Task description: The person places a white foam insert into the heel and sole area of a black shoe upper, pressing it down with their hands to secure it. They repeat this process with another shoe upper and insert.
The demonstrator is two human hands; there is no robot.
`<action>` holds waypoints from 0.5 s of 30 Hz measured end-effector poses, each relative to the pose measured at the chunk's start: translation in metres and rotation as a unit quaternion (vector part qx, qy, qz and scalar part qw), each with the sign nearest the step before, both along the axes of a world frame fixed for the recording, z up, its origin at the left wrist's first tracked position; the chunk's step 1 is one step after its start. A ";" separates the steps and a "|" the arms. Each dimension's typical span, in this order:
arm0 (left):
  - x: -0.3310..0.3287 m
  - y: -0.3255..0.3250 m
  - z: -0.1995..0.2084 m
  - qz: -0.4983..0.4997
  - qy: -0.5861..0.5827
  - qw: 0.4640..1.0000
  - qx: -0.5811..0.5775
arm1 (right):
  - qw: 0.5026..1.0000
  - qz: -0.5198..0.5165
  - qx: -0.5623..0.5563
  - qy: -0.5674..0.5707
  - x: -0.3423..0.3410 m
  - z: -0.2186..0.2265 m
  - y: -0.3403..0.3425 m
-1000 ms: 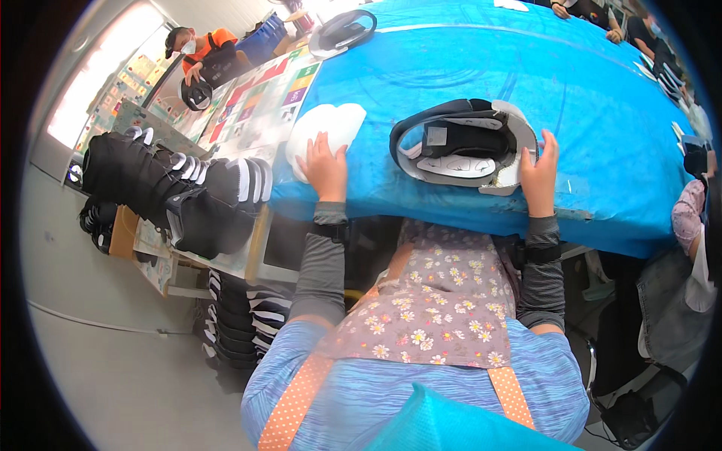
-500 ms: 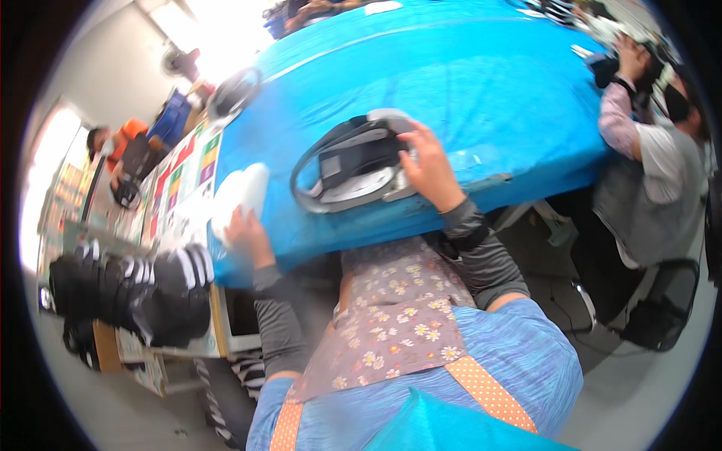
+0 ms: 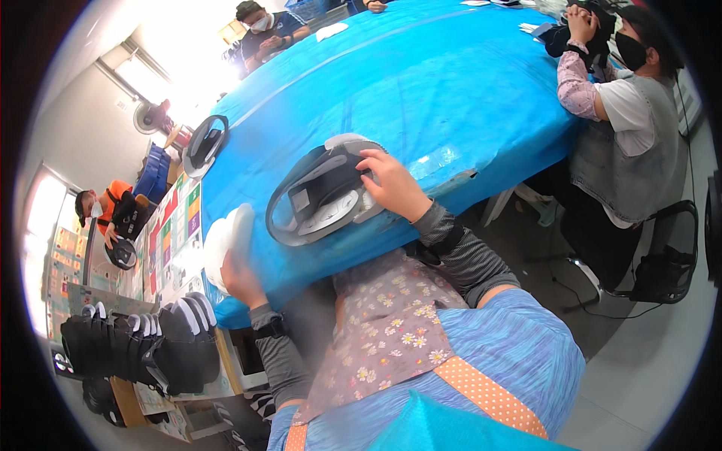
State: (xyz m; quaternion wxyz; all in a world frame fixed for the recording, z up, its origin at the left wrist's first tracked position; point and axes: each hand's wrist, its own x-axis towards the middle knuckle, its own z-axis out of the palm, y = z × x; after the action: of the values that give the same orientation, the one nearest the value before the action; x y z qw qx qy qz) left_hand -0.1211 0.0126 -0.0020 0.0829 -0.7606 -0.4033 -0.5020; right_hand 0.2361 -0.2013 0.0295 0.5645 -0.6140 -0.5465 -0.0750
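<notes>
On the blue table cover in front of me lies a black cap-like piece [image 3: 320, 199] with a curved grey rim, its hollow inside and a light lining facing up. My right hand [image 3: 395, 183] is at its right edge, fingers bent and apart, the fingertips touching or very near it. To the left, my left hand [image 3: 244, 282] is against several white curved pieces [image 3: 222, 248] at the table's corner. One white curved piece [image 3: 241, 225] leans apart from the others. Blur and the white pieces hide how the left fingers are placed.
A similar black piece [image 3: 207, 146] lies on the far left of the blue cover [image 3: 421, 75]. Stacked black pieces [image 3: 143, 346] stand on a side table at left. Co-workers sit at right, far side and left, one near a black chair [image 3: 665, 263].
The whole view has shifted, bringing more of the co-workers in. My right hand stays at the black piece's edge. My left hand has slid lower along the white pieces.
</notes>
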 end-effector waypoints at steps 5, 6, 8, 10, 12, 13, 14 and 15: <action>0.003 -0.002 0.001 -0.020 -0.103 0.991 -0.084 | 1.000 -0.009 -0.002 -0.005 0.003 -0.006 -0.001; 0.002 -0.003 0.001 -0.018 -0.103 0.991 -0.083 | 1.000 -0.007 -0.017 -0.001 0.003 -0.007 -0.001; 0.000 -0.004 0.002 0.035 -0.162 0.982 -0.088 | 1.000 -0.001 -0.031 0.002 0.003 -0.009 0.000; -0.001 -0.002 0.003 0.043 -0.173 0.980 -0.094 | 0.999 -0.007 -0.045 0.004 0.003 -0.011 0.001; -0.003 -0.003 0.004 0.057 -0.185 0.976 -0.099 | 0.999 -0.008 -0.038 -0.007 0.003 -0.014 0.004; -0.002 -0.003 0.003 0.052 -0.224 0.968 -0.099 | 0.999 -0.015 -0.032 -0.018 0.003 -0.016 0.004; -0.001 -0.004 0.003 0.047 -0.264 0.958 -0.098 | 0.999 -0.007 -0.031 -0.018 0.003 -0.016 0.005; 0.003 -0.012 0.009 0.045 -0.309 0.942 -0.124 | 0.999 -0.013 -0.033 -0.018 0.003 -0.015 0.003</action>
State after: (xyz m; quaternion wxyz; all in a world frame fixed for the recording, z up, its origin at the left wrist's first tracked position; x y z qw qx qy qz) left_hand -0.1181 0.0009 0.0073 -0.1181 -0.5537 -0.5019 -0.6539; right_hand 0.2391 -0.1984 0.0148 0.5329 -0.6379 -0.5509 -0.0755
